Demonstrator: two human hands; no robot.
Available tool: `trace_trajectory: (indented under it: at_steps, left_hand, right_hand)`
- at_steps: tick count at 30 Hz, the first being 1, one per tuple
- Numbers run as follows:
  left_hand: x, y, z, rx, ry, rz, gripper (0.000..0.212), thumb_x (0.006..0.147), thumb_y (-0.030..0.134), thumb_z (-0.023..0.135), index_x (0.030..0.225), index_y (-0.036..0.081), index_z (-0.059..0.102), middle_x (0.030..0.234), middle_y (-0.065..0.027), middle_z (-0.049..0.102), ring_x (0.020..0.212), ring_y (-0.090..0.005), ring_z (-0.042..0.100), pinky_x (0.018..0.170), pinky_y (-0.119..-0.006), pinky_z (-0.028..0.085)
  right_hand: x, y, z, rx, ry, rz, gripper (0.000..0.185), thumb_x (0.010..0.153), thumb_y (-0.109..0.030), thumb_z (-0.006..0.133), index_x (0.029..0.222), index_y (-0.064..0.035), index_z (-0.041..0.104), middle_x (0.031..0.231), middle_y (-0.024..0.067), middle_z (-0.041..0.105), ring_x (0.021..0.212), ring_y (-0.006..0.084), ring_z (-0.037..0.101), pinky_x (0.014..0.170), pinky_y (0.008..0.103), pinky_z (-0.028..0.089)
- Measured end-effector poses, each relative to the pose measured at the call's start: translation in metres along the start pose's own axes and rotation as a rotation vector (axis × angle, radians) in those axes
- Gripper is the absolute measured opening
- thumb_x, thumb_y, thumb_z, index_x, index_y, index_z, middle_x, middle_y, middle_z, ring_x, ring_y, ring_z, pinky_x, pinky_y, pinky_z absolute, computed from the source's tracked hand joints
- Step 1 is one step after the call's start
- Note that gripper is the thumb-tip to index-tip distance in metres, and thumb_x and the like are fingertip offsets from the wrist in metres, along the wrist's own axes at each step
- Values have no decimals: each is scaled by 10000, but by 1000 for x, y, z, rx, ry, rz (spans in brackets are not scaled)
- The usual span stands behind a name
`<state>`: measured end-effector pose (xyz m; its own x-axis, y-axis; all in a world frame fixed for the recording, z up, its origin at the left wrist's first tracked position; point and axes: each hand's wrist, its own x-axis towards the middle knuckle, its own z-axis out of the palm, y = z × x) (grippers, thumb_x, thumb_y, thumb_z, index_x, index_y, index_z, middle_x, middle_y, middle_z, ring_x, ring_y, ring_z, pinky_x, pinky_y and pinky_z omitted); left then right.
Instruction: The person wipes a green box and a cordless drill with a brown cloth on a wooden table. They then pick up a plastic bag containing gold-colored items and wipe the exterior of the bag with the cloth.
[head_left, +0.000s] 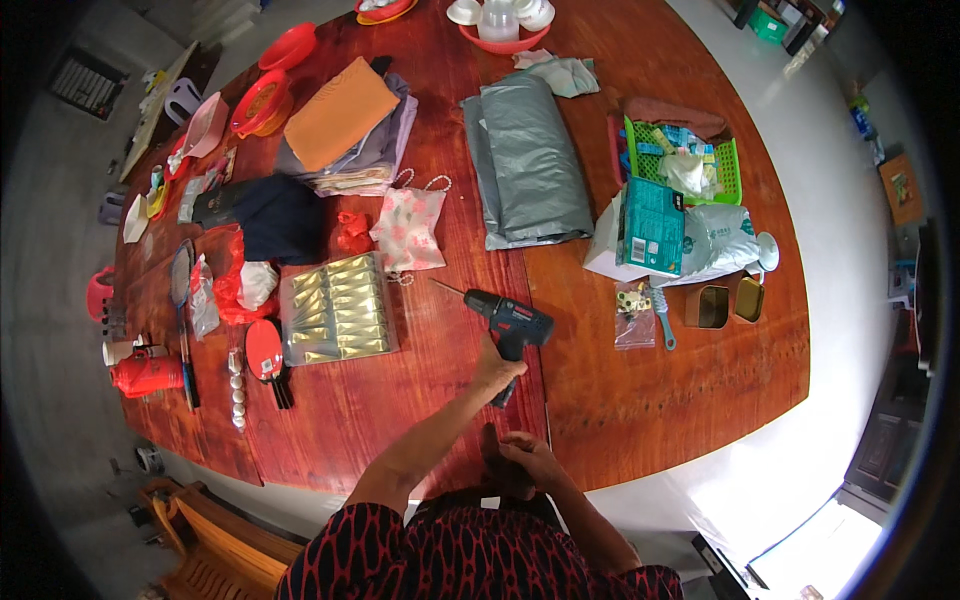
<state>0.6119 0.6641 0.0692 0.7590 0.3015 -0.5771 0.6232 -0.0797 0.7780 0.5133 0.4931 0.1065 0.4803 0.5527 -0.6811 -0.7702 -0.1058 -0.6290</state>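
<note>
A Bosch cordless drill (517, 322) with a long thin bit is held above the red wooden table (465, 315). My left hand (495, 369) is wrapped around its handle, and the bit points up and to the left. Close to my body at the table's front edge is my right hand (531, 456), its fingers bent. A dark patch lies beside those fingers; whether it is shadow or an object is unclear. Left of the drill sits a clear plastic box of gold-wrapped packets (339, 309). Above the bit lies a pink-and-white patterned pouch (409, 229) with beaded handles.
A grey plastic package (536, 157) lies farther back. To the right are a green basket (722, 171), a teal box (652, 225), a blue brush (663, 319) and an opened tin (705, 307). Leftward lie a red table tennis bat (264, 351), a badminton racket (182, 277) and folded cloths (341, 116).
</note>
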Motion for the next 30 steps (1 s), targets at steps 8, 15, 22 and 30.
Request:
trace_trajectory:
  at_steps: [8,15,22,30]
  left_hand:
    - [55,3,19,-67,40,16,599,636,93,716,1081,0,327,745,-62,478,579,-167,509,483,-330,436]
    - [86,12,32,18,80,-35,590,615,114,733,1070,26,367,792,-71,502,655,-196,537,550,-356,455]
    - [119,1,46,22,46,-8,654,600,150,744,1111,38,351,808,-90,524,706,-247,561,623,-390,468]
    - [140,-10,61,231,142,28,768,547,193,749,1175,0,351,1086,-223,417,1033,-387,452,874,-444,418]
  right_hand:
    - [-13,53,-48,70,86,56,283,859,-182,649,1074,-3,610,997,108,620,963,199,587,792,342,490]
    - [-10,69,-59,57,59,74,307,860,-182,608,1129,-35,612,1096,174,597,980,272,601,832,344,486]
    - [-18,47,-57,-232,136,-211,306,863,-198,605,1075,23,609,1003,127,626,942,206,592,797,328,475]
    - [-9,51,-52,-156,184,-52,273,857,-177,586,1031,31,617,935,92,636,864,157,586,744,288,477]
